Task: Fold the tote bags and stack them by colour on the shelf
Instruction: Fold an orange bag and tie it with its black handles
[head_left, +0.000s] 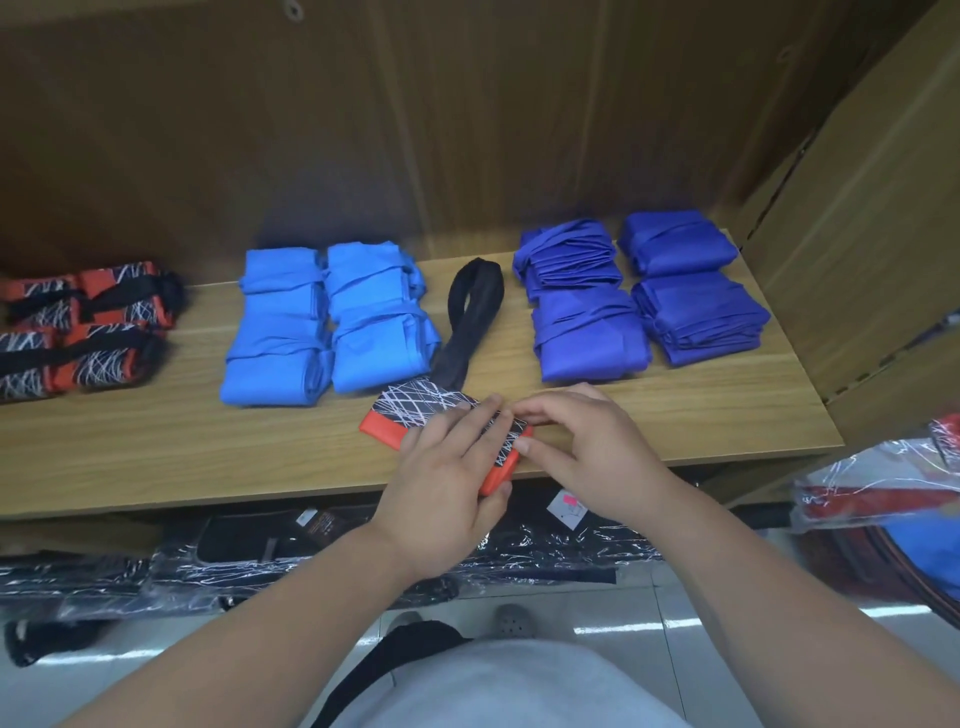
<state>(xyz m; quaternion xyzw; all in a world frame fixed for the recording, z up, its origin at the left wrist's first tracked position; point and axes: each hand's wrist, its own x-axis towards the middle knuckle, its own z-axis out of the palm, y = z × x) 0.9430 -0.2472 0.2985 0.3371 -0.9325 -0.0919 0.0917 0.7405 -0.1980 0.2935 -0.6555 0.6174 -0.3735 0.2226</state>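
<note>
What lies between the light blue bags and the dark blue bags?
In the head view, a black strap lies there on the wooden shelf.

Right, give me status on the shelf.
Left hand and right hand grip orange patterned bag, front shelf edge. Black strap trails behind it. Matching stack far left.
</note>
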